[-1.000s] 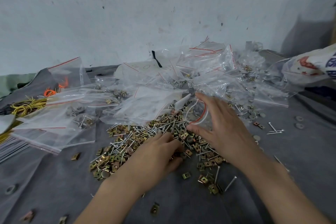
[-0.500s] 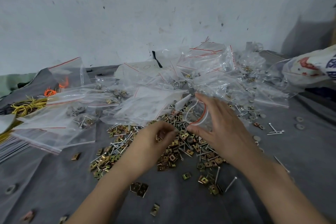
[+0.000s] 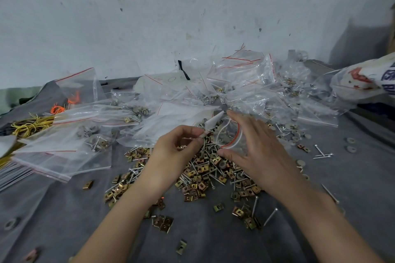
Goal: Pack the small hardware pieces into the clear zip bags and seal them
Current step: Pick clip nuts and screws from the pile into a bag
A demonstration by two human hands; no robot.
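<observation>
right grip (image 3: 252,149) clamped on clear zip bag (image 3: 229,134), mouth held open, just above hardware pile (image 3: 205,168) | left grip (image 3: 177,147) pinching small piece (image 3: 204,134), above pile, beside bag | pile on table (image 3: 64,209)

We see a matt dark grey cloth (image 3: 64,209), lightly creased, spread over the counter. At its middle, the small square clips (image 3: 198,186) are brass-coloured metal with a dull sheen, and the long thin screws (image 3: 254,206) among them are bright silvery metal. The round grey washers (image 3: 350,140) near the right edge look matt. The clear zip bags (image 3: 241,74) along the far edge are thin, glossy, crinkled plastic with red seal lines. The white wall (image 3: 149,17) behind is rough and chipped.
</observation>
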